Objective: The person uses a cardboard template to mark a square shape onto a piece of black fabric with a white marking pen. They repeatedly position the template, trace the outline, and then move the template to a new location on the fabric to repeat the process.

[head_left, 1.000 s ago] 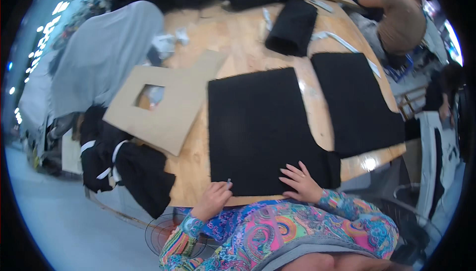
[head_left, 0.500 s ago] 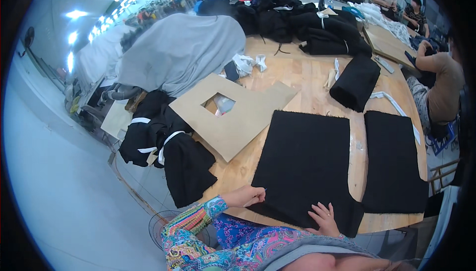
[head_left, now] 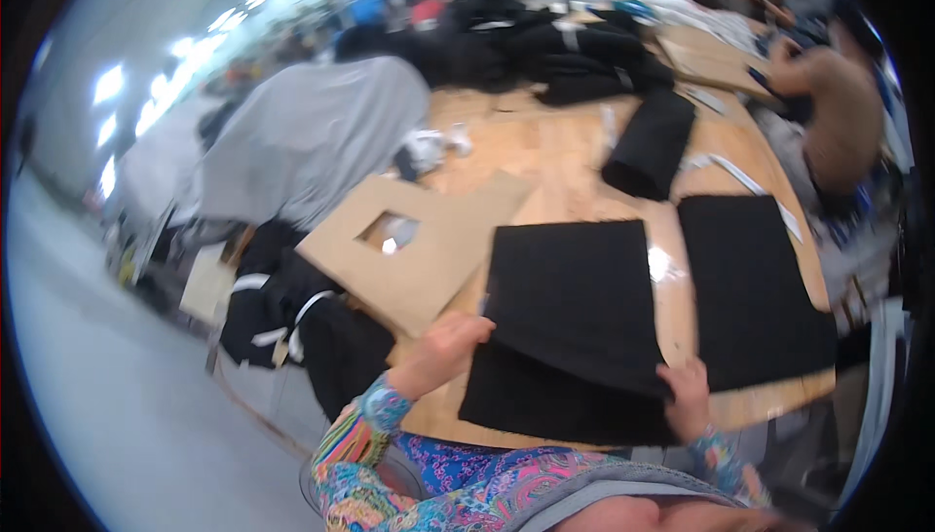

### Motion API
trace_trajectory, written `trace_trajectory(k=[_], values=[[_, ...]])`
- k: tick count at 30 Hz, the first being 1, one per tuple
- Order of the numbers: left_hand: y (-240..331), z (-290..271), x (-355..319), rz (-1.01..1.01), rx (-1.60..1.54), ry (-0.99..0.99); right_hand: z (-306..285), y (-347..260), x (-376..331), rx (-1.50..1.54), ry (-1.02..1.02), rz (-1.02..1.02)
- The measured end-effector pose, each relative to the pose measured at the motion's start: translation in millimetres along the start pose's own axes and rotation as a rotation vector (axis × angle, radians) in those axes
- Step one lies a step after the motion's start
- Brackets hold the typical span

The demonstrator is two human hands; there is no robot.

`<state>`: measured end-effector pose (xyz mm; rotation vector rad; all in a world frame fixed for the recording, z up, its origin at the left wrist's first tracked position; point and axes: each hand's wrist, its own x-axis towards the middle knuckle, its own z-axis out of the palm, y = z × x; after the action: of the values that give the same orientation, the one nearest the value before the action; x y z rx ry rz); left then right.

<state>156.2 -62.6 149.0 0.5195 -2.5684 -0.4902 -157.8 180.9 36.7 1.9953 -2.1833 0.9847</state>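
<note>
- left hand [head_left: 443, 342] pinching the near-left corner of the top black fabric panel [head_left: 575, 303], lifting that edge off the black piece underneath [head_left: 545, 405]
- right hand [head_left: 687, 391] gripping the panel's near-right corner, fingers curled over the edge
- both layers sit at the near edge of the wooden table [head_left: 565, 157], approx centre
- tan cardboard template w/ square cutout [head_left: 419, 249] just left of the panel
- 2nd flat black panel [head_left: 750, 288] to the right, folded black roll [head_left: 648, 147] farther back
</note>
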Motion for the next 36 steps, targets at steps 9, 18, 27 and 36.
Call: trace_trajectory(k=[9, 18, 27, 36], values=[[64.0, -45.7, 120.6, 0.183, -0.059, 0.767, -206.4, 10.6, 79.4, -0.389, 0.533, -0.124], [13.5, 31.9, 318.1, 0.217, -0.129, 0.534, -267.0, 191.8, 189.5, -0.615, 0.244, 0.028], [71.0, 58.8, 387.3, 0.251, -0.281, 0.823, -351.1, 265.5, 223.6, -0.853, 0.795, 0.068], [89.2, 184.2, 275.6, 0.485, -0.417, 0.466, -299.2, 330.0, 91.0, -0.971, 0.626, 0.123]])
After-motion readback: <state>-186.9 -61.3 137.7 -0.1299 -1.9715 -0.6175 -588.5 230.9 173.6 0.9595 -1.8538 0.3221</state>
